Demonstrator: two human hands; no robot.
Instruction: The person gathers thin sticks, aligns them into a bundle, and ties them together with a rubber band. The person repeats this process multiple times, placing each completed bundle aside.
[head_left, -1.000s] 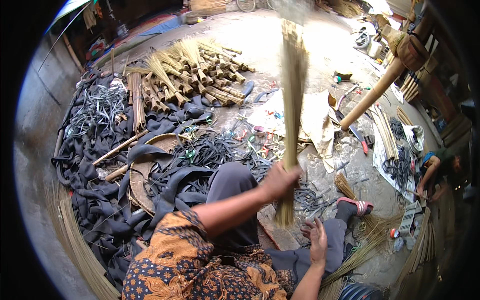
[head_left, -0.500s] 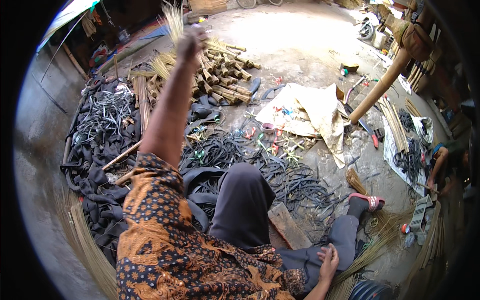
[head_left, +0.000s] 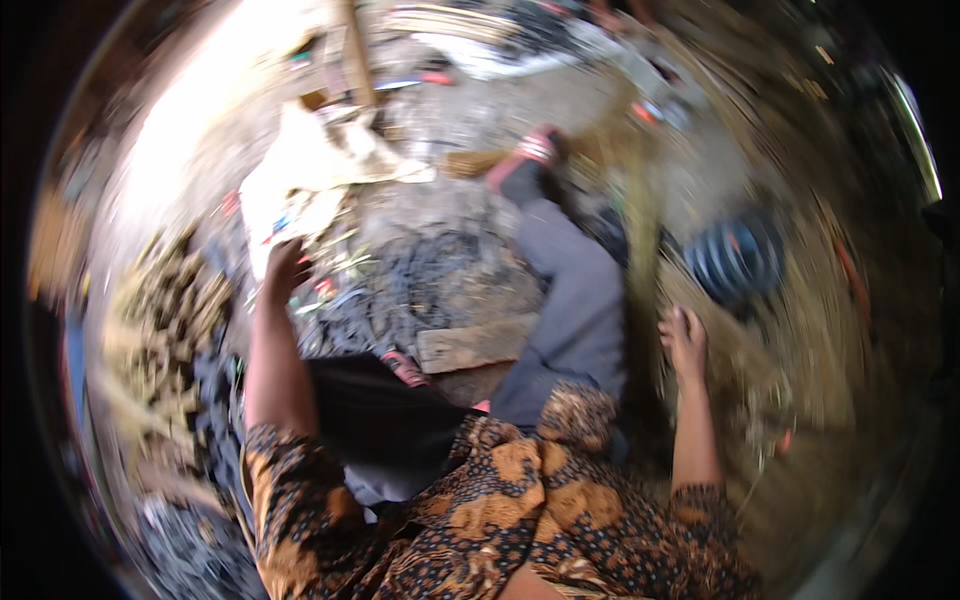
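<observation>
The right hand (head_left: 686, 345), fingers loosely bent and slightly parted, was bare beside the straw (head_left: 642, 215), a long, thin, yellowish-green band along the right leg (head_left: 575, 260). The left hand (head_left: 285, 270) was bare too, fingers half curled (motion smeared them), near a pale sheet (head_left: 305, 160). Just past the right hand sat a blue ribbed container (head_left: 735, 260); its contents couldn't be made out. Farther left lay sheaves (head_left: 180, 310), tan, stubby and jumbled.

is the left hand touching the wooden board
No, the left hand is off to the left of the wooden board, with a clear gap between them.
</observation>
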